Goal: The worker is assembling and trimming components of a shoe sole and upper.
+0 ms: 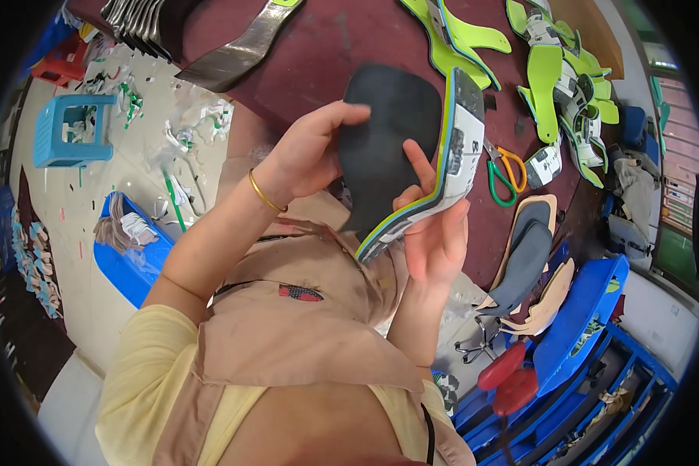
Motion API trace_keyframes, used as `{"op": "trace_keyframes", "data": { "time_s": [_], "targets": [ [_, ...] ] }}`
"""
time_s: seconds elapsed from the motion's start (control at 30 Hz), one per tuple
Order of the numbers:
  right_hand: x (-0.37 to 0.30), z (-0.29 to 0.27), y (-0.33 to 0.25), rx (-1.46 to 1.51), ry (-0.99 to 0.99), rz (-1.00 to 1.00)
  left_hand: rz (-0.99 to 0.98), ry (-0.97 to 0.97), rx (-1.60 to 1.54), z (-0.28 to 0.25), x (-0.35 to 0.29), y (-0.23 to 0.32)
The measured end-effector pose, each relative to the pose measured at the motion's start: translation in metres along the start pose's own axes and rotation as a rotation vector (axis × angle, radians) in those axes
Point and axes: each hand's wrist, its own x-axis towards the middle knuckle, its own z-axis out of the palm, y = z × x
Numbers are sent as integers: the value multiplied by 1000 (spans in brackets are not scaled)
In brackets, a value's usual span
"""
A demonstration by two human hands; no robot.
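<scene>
My left hand [309, 147], a gold bangle at its wrist, pinches the left edge of a dark grey, sole-shaped sheet [392, 116], thumb on top and fingers behind it. From the right, my right hand [435, 233] grips a bent layered pad [460, 147] with lime, blue and dark edges and a printed white outer face. Its thumb and fingers lie on either side of the pad, and one fingertip points up against the dark sheet. Sheet and pad are side by side above my lap; whether they are joined is hidden.
The maroon table [342, 35] bears scissors [505, 175] with green and orange handles, several lime pads [547, 74] and a stack of dark sheets [144, 23]. A blue stool [74, 132] and blue bin [128, 268] stand left among scraps; a blue tray [571, 342] is at right.
</scene>
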Motion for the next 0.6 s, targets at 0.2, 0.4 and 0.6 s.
{"op": "trace_keyframes", "data": {
  "time_s": [0.2,0.4,0.6],
  "targets": [
    [-15,-3,21,-280,134,-212,112,-147,45,4,-4,-5],
    [-12,8,26,-332,157,-243,68,-329,27,11,-7,-7],
    [-9,7,24,-370,157,-245,52,-313,2,15,-10,-8]
  ]
}}
